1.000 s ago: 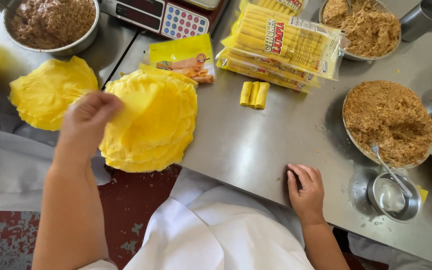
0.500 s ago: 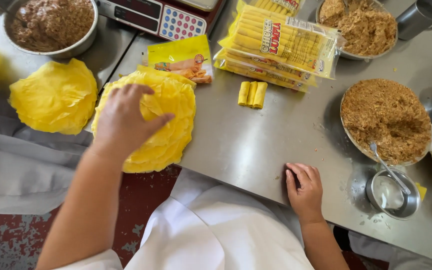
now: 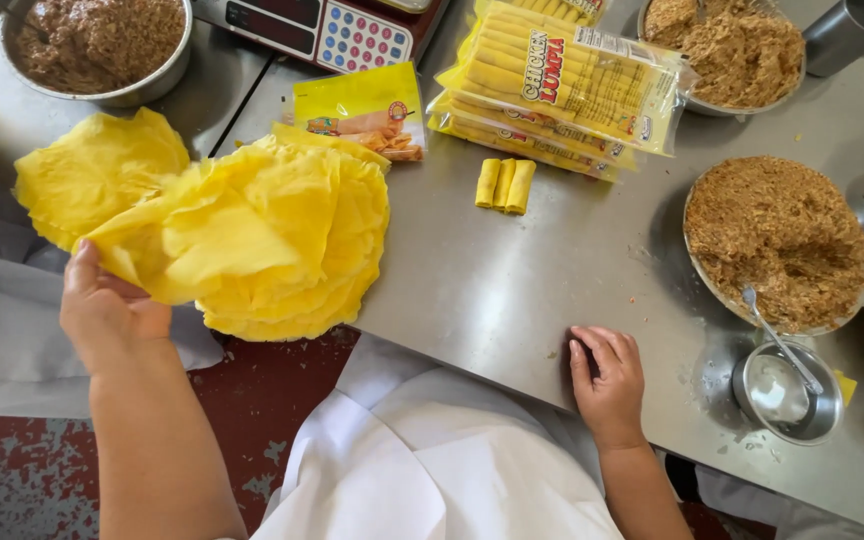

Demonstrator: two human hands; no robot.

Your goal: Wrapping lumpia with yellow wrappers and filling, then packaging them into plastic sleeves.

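Observation:
My left hand (image 3: 107, 310) grips the edge of a thin yellow wrapper (image 3: 222, 235) and peels it up off a stack of round yellow wrappers (image 3: 322, 270) at the near left edge of the steel table (image 3: 532, 280). A second pile of yellow wrappers (image 3: 92, 170) lies further left. My right hand (image 3: 607, 380) rests flat on the table's near edge, fingers slightly curled, holding nothing. Three small yellow rolled pieces (image 3: 504, 184) lie in the middle of the table.
Bags of yellow rolls (image 3: 562, 90) are stacked at the back beside a flat yellow packet (image 3: 362, 110) and a scale (image 3: 322, 30). Bowls of brown filling sit at right (image 3: 777, 240), back right (image 3: 732, 50) and back left (image 3: 102, 45). A small bowl with a spoon (image 3: 787, 390) stands near right.
My left hand has gone from pressing on top of the wrapper stack to pulling back toward me at the left, lifting one wrapper by its edge. My right hand has stayed put.

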